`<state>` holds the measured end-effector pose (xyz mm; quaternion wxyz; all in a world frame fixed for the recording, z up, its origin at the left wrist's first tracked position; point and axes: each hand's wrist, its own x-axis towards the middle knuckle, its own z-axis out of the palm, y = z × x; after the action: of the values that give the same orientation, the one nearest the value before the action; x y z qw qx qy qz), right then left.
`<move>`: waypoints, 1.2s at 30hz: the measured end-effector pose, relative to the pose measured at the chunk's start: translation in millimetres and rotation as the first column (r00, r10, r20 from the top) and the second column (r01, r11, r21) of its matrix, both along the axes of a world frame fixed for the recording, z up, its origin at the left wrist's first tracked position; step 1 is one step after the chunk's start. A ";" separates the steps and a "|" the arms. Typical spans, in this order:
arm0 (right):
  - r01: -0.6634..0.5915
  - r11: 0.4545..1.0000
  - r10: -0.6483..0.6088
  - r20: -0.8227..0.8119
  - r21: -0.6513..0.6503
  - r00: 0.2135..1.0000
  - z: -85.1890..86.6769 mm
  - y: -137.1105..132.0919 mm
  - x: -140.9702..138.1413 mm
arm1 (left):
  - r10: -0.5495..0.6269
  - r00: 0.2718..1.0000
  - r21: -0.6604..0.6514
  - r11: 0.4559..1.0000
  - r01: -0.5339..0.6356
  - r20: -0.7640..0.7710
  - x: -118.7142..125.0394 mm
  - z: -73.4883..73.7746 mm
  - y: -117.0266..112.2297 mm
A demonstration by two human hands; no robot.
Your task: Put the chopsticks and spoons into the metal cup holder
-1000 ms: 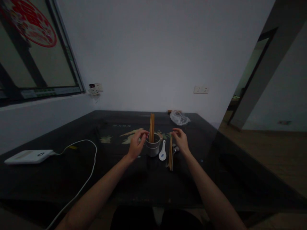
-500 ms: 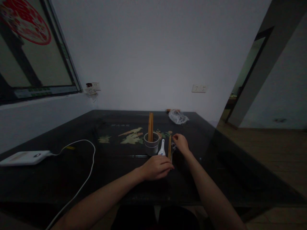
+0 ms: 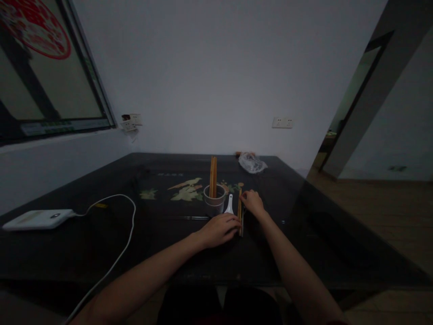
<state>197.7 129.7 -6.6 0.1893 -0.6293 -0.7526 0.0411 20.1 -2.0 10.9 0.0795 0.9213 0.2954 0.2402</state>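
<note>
A pair of wooden chopsticks (image 3: 240, 208) lies lengthwise on the dark table, with a thin pale strip along its right side. My left hand (image 3: 220, 230) has its curled fingertips on the near end of the pair. At the far end, the bent fingers of my right hand (image 3: 253, 201) close against the same sticks from the right. Just left of them is a white spoon (image 3: 230, 205), its bowl partly hidden behind my left hand. Beside the spoon stands a grey cup (image 3: 214, 207) holding several upright wooden chopsticks (image 3: 213, 177).
A crumpled clear plastic bag (image 3: 252, 163) sits at the table's back edge. On the left lies a white power bank (image 3: 39, 220) with a white cable (image 3: 132, 221) running toward me. The black table (image 3: 162, 253) meets the wall, which carries sockets (image 3: 282, 122).
My right hand has moved slightly left and down, bringing its fingers onto the far end of the chopsticks. My left hand has shifted slightly left, uncovering more of their near end.
</note>
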 end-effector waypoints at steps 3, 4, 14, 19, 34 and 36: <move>0.003 1.000 -0.003 -0.005 0.020 1.000 2.5 -1.3 0.0 | 0.001 1.000 -0.013 1.000 -0.001 0.005 0.4 -1.5 0.3; 0.006 1.000 -0.006 -0.008 0.025 1.000 3.3 -1.8 0.0 | 0.001 1.000 -0.013 1.000 -0.001 0.005 0.3 -2.1 0.4; 0.018 1.000 -0.018 0.054 -0.005 0.998 1.4 -8.9 -9.1 | -0.017 0.999 -0.019 1.000 0.016 -0.042 -0.6 -10.2 4.1; 0.018 1.000 -0.016 0.093 -0.024 0.995 4.2 -13.4 -15.8 | -0.014 0.996 -0.031 0.999 0.011 -0.093 0.0 -8.0 3.8; 0.092 0.996 -0.089 0.147 -0.014 0.985 8.4 -23.5 -33.0 | -0.010 0.997 -0.045 0.999 0.006 -0.077 -2.1 -8.1 2.6; 0.097 0.995 -0.092 0.155 -0.028 0.984 9.0 -21.2 -34.4 | -0.011 0.997 -0.043 0.999 0.008 -0.075 -2.5 -7.3 2.1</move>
<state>163.3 108.5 2.4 0.1216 -0.6689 -0.7333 -0.0032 17.6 0.1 3.7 0.0891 0.9291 0.2990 0.1984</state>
